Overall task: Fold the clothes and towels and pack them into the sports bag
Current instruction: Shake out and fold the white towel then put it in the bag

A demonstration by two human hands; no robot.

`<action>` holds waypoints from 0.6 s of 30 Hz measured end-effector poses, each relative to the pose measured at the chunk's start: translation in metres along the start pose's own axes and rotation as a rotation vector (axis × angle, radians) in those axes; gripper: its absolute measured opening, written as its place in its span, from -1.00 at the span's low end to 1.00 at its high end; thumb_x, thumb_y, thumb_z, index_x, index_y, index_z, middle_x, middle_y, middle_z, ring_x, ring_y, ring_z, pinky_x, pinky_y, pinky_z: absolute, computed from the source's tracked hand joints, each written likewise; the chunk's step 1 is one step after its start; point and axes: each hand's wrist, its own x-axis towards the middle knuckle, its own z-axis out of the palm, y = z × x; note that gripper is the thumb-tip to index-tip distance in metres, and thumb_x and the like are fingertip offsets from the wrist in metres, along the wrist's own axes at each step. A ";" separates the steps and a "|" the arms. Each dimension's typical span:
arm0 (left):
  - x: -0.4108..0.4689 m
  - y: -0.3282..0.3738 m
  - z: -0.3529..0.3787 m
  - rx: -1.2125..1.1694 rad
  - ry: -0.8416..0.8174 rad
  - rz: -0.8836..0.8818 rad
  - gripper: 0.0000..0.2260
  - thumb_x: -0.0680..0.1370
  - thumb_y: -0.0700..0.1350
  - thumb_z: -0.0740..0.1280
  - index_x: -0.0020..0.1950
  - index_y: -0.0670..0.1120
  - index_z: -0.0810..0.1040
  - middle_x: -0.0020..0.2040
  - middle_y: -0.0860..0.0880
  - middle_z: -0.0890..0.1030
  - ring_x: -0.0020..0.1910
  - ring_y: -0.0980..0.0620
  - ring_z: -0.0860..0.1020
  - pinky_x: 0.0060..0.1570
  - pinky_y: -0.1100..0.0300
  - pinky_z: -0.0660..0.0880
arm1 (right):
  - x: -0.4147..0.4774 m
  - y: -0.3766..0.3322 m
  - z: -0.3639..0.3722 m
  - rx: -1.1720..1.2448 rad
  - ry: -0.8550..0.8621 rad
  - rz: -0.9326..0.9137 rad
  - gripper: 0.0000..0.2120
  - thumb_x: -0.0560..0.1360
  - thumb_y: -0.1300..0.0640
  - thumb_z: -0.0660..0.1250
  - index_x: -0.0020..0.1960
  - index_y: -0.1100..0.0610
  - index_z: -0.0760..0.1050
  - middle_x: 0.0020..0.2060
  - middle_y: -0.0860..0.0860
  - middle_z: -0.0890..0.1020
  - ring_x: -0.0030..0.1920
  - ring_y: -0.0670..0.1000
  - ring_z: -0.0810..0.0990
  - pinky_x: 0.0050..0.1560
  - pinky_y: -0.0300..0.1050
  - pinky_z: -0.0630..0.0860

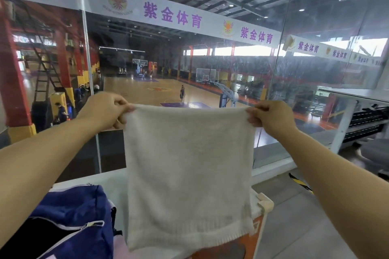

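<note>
White towel (pixel 189 174) hangs flat, pinched at its top corners by left hand (pixel 105 109) and right hand (pixel 271 116), fingers closed on the cloth. Below-left of the grip, blue sports bag (pixel 71 210) sits unzipped, interior dark, contents unclear. Beyond the hands, glass wall (pixel 315 69); banner (pixel 172 16) above reads "紫金体育". Basketball court (pixel 147 90) behind.

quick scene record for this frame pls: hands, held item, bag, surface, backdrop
left hand: pinches towel's top left corner
right hand: pinches top right corner
towel: white, held up, hanging flat
sports bag: blue, unzipped, lower left
table: white, under towel and bag
backdrop: glass wall, basketball court beyond
</note>
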 end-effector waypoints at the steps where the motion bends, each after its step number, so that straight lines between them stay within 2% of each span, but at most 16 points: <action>1: 0.006 0.004 -0.001 -0.099 0.040 -0.010 -0.89 0.55 -0.09 0.32 -0.09 -0.10 0.59 -0.33 -0.10 0.62 -0.47 0.05 0.55 -0.59 0.36 0.44 | 0.006 -0.002 0.003 0.058 0.032 -0.023 -0.91 0.49 0.20 0.38 -0.11 0.21 0.64 -0.35 0.08 0.65 -0.36 -0.06 0.67 -0.17 -0.15 0.65; 3: 0.016 0.013 -0.008 -0.290 0.134 -0.009 -0.91 0.54 -0.11 0.33 -0.13 -0.09 0.56 -0.28 -0.11 0.62 -0.42 0.03 0.56 -0.58 0.39 0.47 | 0.014 -0.009 0.004 0.109 0.115 -0.098 -0.89 0.48 0.14 0.38 -0.21 0.06 0.61 -0.29 0.12 0.67 -0.18 0.13 0.68 0.00 0.10 0.61; 5: 0.022 0.018 -0.017 -0.403 0.228 0.017 -0.91 0.52 -0.09 0.37 -0.18 -0.02 0.54 -0.26 -0.09 0.63 -0.42 0.08 0.60 -0.53 0.37 0.51 | 0.014 -0.016 -0.001 0.154 0.178 -0.157 -0.93 0.49 0.08 0.37 -0.15 0.03 0.60 -0.25 0.08 0.66 -0.13 0.15 0.67 0.06 0.11 0.58; 7: 0.016 0.016 -0.021 -0.434 0.246 0.034 -0.95 0.51 -0.08 0.39 -0.14 -0.04 0.57 -0.25 -0.04 0.65 -0.41 0.16 0.63 -0.47 0.37 0.54 | 0.010 -0.014 -0.005 0.167 0.200 -0.186 -0.88 0.50 0.06 0.36 -0.05 0.08 0.62 -0.19 0.05 0.65 -0.11 0.09 0.66 0.07 0.06 0.59; 9: 0.000 0.008 -0.019 -0.441 0.194 0.026 -0.96 0.50 -0.09 0.40 -0.14 -0.03 0.58 -0.25 -0.01 0.66 -0.34 0.16 0.66 -0.41 0.37 0.56 | -0.001 -0.003 -0.009 0.141 0.157 -0.198 -0.91 0.50 0.08 0.37 -0.05 0.07 0.62 -0.18 0.07 0.66 -0.16 -0.01 0.67 0.04 0.01 0.60; 11: -0.030 -0.002 -0.010 -0.383 0.116 0.013 -0.98 0.51 -0.11 0.38 -0.13 -0.03 0.58 -0.25 0.00 0.66 -0.36 0.21 0.64 -0.41 0.42 0.53 | -0.020 0.015 -0.011 0.132 0.060 -0.172 -0.96 0.49 0.13 0.38 -0.11 0.06 0.62 -0.18 0.10 0.68 -0.22 -0.08 0.66 0.02 -0.06 0.61; 13: -0.064 -0.018 0.004 -0.322 0.018 -0.023 -0.97 0.50 -0.12 0.37 -0.12 -0.04 0.60 -0.31 -0.01 0.67 -0.35 0.24 0.62 -0.39 0.43 0.53 | -0.045 0.038 -0.011 0.082 -0.049 -0.108 -0.97 0.47 0.13 0.40 -0.15 0.06 0.62 -0.19 0.09 0.69 -0.17 0.03 0.68 0.06 0.02 0.59; 16: -0.115 -0.041 0.025 -0.311 -0.137 -0.105 -0.94 0.48 -0.11 0.40 -0.20 -0.02 0.63 -0.26 -0.02 0.69 -0.29 0.11 0.64 -0.26 0.24 0.58 | -0.088 0.072 -0.009 0.090 -0.238 0.031 -0.86 0.34 -0.06 0.44 -0.25 0.00 0.63 -0.30 0.02 0.70 -0.18 0.04 0.70 0.05 0.00 0.60; 18: -0.143 -0.054 0.036 -0.293 -0.219 -0.153 -0.93 0.47 -0.08 0.42 -0.21 -0.04 0.64 -0.25 -0.03 0.69 -0.26 0.06 0.64 -0.19 0.14 0.58 | -0.113 0.091 -0.004 0.066 -0.307 0.087 -0.90 0.39 0.02 0.44 -0.28 0.01 0.64 -0.31 0.03 0.70 -0.18 0.08 0.70 0.01 -0.04 0.61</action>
